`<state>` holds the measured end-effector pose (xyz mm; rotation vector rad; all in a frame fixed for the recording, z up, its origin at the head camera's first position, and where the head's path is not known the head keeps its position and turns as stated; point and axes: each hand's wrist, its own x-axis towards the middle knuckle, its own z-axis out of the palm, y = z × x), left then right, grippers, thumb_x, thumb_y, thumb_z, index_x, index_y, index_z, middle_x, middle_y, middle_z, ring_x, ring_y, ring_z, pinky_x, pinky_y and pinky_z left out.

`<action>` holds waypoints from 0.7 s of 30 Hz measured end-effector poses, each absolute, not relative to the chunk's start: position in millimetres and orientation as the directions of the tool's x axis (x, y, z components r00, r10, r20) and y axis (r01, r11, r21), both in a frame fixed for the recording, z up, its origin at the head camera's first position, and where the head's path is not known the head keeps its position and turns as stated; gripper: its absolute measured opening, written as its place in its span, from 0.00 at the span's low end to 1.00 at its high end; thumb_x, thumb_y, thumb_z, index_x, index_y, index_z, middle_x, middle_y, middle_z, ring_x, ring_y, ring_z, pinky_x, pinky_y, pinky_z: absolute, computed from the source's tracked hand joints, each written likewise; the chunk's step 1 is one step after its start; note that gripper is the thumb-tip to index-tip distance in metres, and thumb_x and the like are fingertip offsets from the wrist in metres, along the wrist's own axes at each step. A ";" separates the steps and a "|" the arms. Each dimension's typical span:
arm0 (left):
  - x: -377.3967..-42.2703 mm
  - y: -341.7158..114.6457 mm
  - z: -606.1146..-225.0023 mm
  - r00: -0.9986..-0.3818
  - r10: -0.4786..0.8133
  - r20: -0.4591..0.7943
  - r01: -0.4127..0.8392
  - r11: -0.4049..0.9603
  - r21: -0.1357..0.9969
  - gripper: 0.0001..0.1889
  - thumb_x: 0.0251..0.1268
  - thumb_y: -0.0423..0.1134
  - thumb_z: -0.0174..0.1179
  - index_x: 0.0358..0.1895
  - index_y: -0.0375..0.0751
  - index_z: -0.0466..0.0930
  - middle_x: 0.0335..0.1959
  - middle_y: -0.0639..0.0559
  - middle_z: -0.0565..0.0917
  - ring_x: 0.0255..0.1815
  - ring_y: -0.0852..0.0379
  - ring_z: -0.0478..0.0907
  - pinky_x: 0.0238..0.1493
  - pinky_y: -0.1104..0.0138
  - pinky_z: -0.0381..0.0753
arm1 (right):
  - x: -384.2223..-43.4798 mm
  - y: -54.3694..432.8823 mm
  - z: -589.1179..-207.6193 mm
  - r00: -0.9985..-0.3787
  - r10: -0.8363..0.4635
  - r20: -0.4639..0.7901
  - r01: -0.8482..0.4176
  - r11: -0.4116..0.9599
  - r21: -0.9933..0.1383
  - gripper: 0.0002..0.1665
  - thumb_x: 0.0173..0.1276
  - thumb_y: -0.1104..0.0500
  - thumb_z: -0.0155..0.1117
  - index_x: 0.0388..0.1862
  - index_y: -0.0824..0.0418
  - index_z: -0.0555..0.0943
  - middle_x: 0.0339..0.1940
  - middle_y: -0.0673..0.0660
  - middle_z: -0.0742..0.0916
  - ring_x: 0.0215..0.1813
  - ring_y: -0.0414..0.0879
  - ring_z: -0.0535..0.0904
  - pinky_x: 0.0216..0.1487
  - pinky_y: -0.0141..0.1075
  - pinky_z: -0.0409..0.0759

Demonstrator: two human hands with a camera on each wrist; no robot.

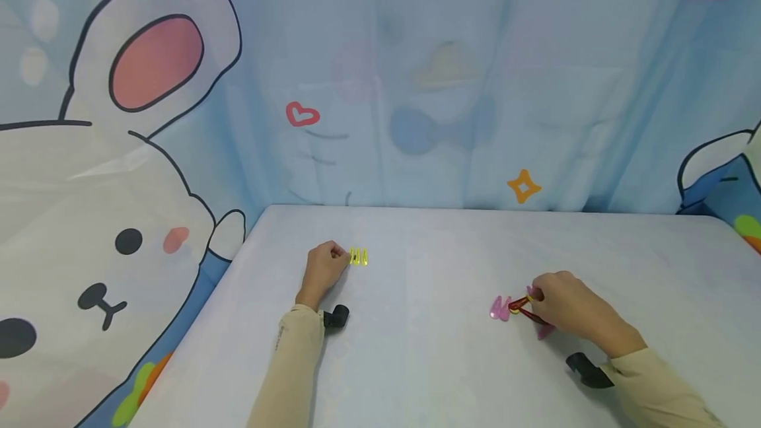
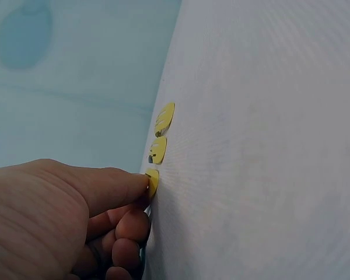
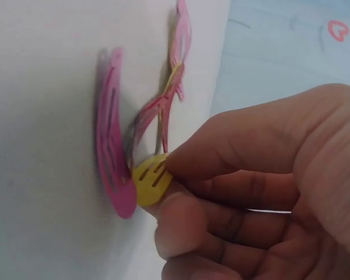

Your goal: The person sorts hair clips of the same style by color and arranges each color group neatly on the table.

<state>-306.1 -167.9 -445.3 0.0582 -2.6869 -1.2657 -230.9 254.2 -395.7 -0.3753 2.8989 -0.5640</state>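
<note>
At the back left of the table, my left hand [image 1: 324,271] has its thumb and fingertips on the nearest yellow snap hair clip [image 2: 153,183], at the end of a short row. Two further yellow clips [image 2: 158,150] lie beyond it in the left wrist view. Over on the right, my right hand [image 1: 573,309] pinches the end of another yellow hair clip [image 3: 154,182] between thumb and finger. A bright pink clip [image 3: 109,140] lies right beside that yellow one. Dark red clips [image 1: 532,316] and paler pink clips [image 1: 497,307] are clustered around these fingertips.
The white tabletop [image 1: 416,335] stretches between the two hands. Behind its far edge hangs a light blue curtain [image 1: 380,32] with cartoon prints. Black wrist cameras, left [image 1: 336,317] and right [image 1: 588,370], sit at the cuffs.
</note>
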 end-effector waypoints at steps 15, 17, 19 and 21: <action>-304.5 -167.1 -446.0 -0.983 -0.111 0.146 0.041 0.646 0.762 0.06 0.73 0.33 0.66 0.35 0.36 0.83 0.27 0.49 0.79 0.30 0.54 0.73 0.35 0.63 0.72 | -230.1 255.4 -392.9 -0.954 -0.286 0.089 -0.292 0.820 -0.491 0.04 0.71 0.66 0.68 0.37 0.68 0.87 0.30 0.50 0.85 0.30 0.45 0.76 0.32 0.40 0.78; -304.5 -167.5 -445.9 -0.982 -0.111 0.153 0.046 0.645 0.763 0.06 0.73 0.32 0.66 0.34 0.36 0.82 0.27 0.49 0.79 0.30 0.54 0.73 0.35 0.62 0.72 | -229.5 252.4 -392.1 -0.955 -0.279 0.103 -0.291 0.806 -0.516 0.05 0.72 0.66 0.68 0.39 0.69 0.87 0.29 0.50 0.85 0.28 0.45 0.76 0.30 0.38 0.78; -305.3 -167.8 -446.4 -0.981 -0.105 0.163 0.057 0.646 0.761 0.06 0.73 0.32 0.66 0.34 0.36 0.82 0.27 0.49 0.79 0.29 0.54 0.73 0.35 0.63 0.72 | -229.0 249.7 -390.6 -0.958 -0.267 0.108 -0.282 0.796 -0.536 0.06 0.72 0.66 0.68 0.40 0.69 0.87 0.30 0.51 0.86 0.28 0.45 0.76 0.28 0.37 0.78; -306.2 -167.6 -446.7 -0.981 -0.101 0.164 0.062 0.640 0.766 0.06 0.73 0.32 0.66 0.35 0.36 0.82 0.27 0.49 0.79 0.29 0.54 0.73 0.35 0.63 0.72 | -228.9 247.3 -389.0 -0.962 -0.252 0.101 -0.265 0.787 -0.557 0.07 0.73 0.65 0.67 0.41 0.70 0.87 0.31 0.52 0.86 0.28 0.45 0.78 0.28 0.36 0.78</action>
